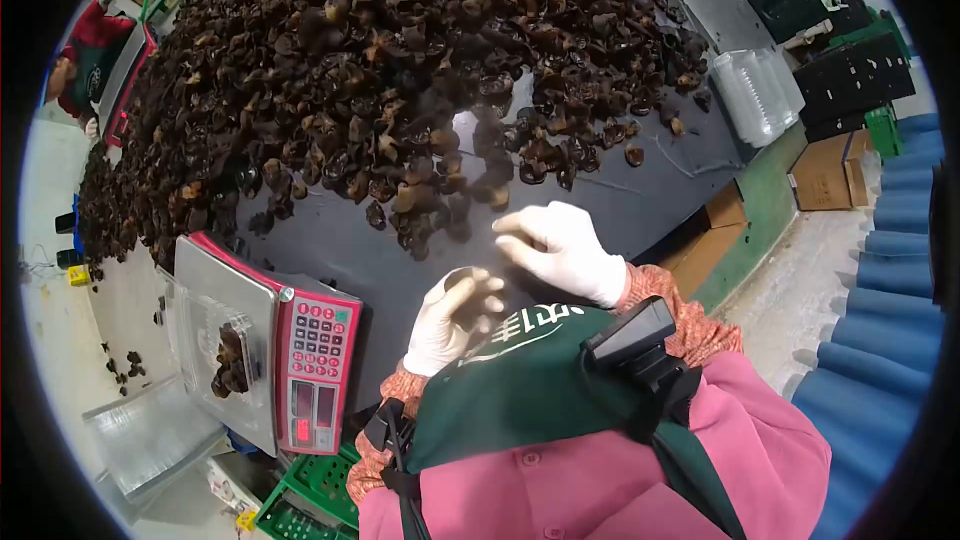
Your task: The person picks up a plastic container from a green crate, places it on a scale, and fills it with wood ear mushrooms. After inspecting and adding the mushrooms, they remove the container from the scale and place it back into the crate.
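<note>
"While the left hand (440, 325) and right hand (575, 255) are hovering, are the fingers gripping?"

"No, they're curving open, apparently empty; the worktop (620, 200) is carrying dark fungus-like pieces (400, 60) toward twelve o'clock, and hasty sweeping could be scattering them."

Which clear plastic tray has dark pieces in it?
The tray on the pink scale: dark pieces lie in it, while the right-hand tray stack and lower-left trays show none.

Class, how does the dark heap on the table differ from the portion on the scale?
Size: the heap is far larger than the portion.
Place: the heap spreads over the table; the portion lies in a clear tray on the scale.
Both consist of dark brown pieces.
</note>
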Tool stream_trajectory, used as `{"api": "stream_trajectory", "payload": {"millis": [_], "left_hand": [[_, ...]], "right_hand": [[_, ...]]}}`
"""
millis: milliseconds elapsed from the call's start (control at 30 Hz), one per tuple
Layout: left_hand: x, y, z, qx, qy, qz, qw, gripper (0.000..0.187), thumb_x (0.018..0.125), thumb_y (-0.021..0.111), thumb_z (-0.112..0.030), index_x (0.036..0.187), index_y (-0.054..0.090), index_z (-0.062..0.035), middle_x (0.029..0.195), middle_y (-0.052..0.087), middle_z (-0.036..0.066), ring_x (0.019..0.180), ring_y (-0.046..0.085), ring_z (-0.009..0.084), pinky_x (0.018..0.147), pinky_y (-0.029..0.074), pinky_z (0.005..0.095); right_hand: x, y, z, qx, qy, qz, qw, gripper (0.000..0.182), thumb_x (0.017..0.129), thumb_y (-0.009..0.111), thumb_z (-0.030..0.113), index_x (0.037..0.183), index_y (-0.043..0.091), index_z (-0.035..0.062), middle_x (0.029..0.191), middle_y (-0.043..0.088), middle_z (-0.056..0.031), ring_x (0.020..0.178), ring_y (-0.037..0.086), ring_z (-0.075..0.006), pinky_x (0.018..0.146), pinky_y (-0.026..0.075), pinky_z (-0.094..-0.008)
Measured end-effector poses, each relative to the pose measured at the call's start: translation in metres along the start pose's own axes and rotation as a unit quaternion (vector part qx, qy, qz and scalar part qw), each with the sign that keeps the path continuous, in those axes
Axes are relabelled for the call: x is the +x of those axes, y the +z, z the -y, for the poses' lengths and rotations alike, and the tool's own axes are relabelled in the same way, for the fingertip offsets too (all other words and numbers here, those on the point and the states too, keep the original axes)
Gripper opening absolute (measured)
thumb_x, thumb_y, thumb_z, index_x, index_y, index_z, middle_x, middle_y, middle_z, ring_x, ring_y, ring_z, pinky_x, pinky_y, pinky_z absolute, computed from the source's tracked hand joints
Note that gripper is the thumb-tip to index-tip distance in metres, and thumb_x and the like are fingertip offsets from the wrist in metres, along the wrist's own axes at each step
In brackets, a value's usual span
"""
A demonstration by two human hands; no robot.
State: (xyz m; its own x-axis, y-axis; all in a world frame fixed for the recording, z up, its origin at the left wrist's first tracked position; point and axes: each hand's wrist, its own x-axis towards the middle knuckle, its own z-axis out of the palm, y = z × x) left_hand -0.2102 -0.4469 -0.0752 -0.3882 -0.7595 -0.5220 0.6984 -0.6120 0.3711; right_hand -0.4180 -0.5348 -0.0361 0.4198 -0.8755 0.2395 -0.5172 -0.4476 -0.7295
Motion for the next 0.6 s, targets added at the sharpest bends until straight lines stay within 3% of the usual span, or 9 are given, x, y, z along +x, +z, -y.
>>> {"api": "stream_trajectory", "payload": {"millis": [33, 167, 200, 233, 300, 367, 400, 500, 600], "left_hand": [[0.000, -0.004, 0.000, 0.004, 0.000, -0.002, 1.000, 0.024, 0.101, 0.057, -0.017, 0.118, 0.059, -0.0014, 0.111, 0.068, 0.017, 0.088, 0.068, 0.0242, 0.063, 0.053, 0.0290], [-0.008, 0.001, -0.007, 0.077, 0.013, 0.014, 0.997, 0.032, 0.099, 0.059, -0.018, 0.125, 0.055, 0.0016, 0.108, 0.067, 0.017, 0.087, 0.067, 0.0262, 0.065, 0.054, 0.0333], [-0.009, -0.001, -0.008, 0.088, 0.019, 0.023, 0.996, 0.035, 0.097, 0.058, -0.010, 0.129, 0.053, 0.0026, 0.108, 0.068, 0.015, 0.089, 0.068, 0.0214, 0.070, 0.055, 0.0302], [-0.012, 0.001, -0.009, 0.109, 0.025, 0.005, 0.994, 0.037, 0.097, 0.058, -0.010, 0.132, 0.053, 0.0025, 0.105, 0.067, 0.016, 0.087, 0.067, 0.0224, 0.070, 0.054, 0.0318], [-0.015, 0.006, -0.010, 0.152, 0.034, -0.032, 0.987, 0.043, 0.096, 0.056, -0.008, 0.138, 0.051, 0.0021, 0.099, 0.067, 0.018, 0.085, 0.065, 0.0245, 0.072, 0.053, 0.0351], [-0.004, -0.004, -0.008, 0.111, 0.036, -0.030, 0.993, 0.050, 0.097, 0.056, -0.010, 0.145, 0.044, -0.0009, 0.103, 0.065, 0.020, 0.084, 0.065, 0.0282, 0.069, 0.053, 0.0360], [0.004, -0.031, -0.002, 0.076, 0.013, -0.029, 0.997, 0.051, 0.097, 0.057, -0.009, 0.145, 0.043, -0.0037, 0.108, 0.065, 0.022, 0.088, 0.066, 0.0305, 0.070, 0.054, 0.0370], [0.016, -0.036, 0.001, 0.101, 0.013, 0.015, 0.995, 0.047, 0.096, 0.059, -0.008, 0.141, 0.046, -0.0045, 0.126, 0.061, 0.023, 0.108, 0.064, 0.0327, 0.074, 0.055, 0.0374], [0.002, 0.005, 0.000, -0.018, 0.032, 0.084, 0.996, 0.058, 0.094, 0.068, -0.025, 0.143, 0.045, -0.0053, 0.134, 0.057, 0.016, 0.117, 0.060, 0.0275, 0.078, 0.055, 0.0332]], "right_hand": [[0.002, 0.005, -0.009, -0.030, 0.002, 0.002, 1.000, 0.032, 0.086, 0.073, 0.032, 0.109, 0.070, 0.0096, 0.086, 0.067, -0.0086, 0.071, 0.063, -0.0272, 0.066, 0.050, -0.0388], [0.022, 0.017, -0.006, -0.221, -0.023, 0.019, 0.975, 0.050, 0.081, 0.072, 0.030, 0.126, 0.058, 0.0113, 0.098, 0.058, -0.0116, 0.081, 0.059, -0.0295, 0.071, 0.047, -0.0414], [0.026, 0.018, -0.005, -0.243, 0.006, 0.055, 0.969, 0.045, 0.082, 0.069, 0.026, 0.121, 0.058, 0.0062, 0.100, 0.057, -0.0134, 0.089, 0.059, -0.0289, 0.074, 0.048, -0.0411], [0.027, 0.022, -0.007, -0.243, 0.019, 0.070, 0.967, 0.032, 0.081, 0.067, 0.022, 0.109, 0.061, 0.0064, 0.097, 0.057, -0.0136, 0.087, 0.060, -0.0287, 0.073, 0.048, -0.0417], [0.019, 0.034, -0.029, -0.235, -0.030, 0.006, 0.971, 0.018, 0.078, 0.064, 0.016, 0.093, 0.061, 0.0072, 0.091, 0.056, -0.0122, 0.082, 0.060, -0.0287, 0.070, 0.049, -0.0422], [0.019, 0.034, -0.039, -0.189, -0.082, -0.064, 0.977, 0.014, 0.081, 0.063, 0.014, 0.093, 0.059, 0.0072, 0.090, 0.056, -0.0115, 0.080, 0.061, -0.0300, 0.069, 0.050, -0.0418], [0.020, 0.030, -0.036, -0.130, -0.009, -0.015, 0.991, 0.014, 0.085, 0.062, 0.015, 0.097, 0.061, 0.0079, 0.092, 0.057, -0.0113, 0.084, 0.062, -0.0308, 0.073, 0.051, -0.0438], [0.014, 0.015, -0.015, 0.019, 0.000, 0.028, 0.999, 0.023, 0.091, 0.061, 0.021, 0.110, 0.064, 0.0092, 0.100, 0.060, -0.0121, 0.093, 0.064, -0.0313, 0.079, 0.053, -0.0422], [0.003, 0.009, 0.006, 0.121, 0.007, 0.085, 0.989, 0.030, 0.095, 0.059, 0.026, 0.119, 0.063, 0.0084, 0.107, 0.062, -0.0133, 0.098, 0.065, -0.0326, 0.082, 0.054, -0.0397]]}}
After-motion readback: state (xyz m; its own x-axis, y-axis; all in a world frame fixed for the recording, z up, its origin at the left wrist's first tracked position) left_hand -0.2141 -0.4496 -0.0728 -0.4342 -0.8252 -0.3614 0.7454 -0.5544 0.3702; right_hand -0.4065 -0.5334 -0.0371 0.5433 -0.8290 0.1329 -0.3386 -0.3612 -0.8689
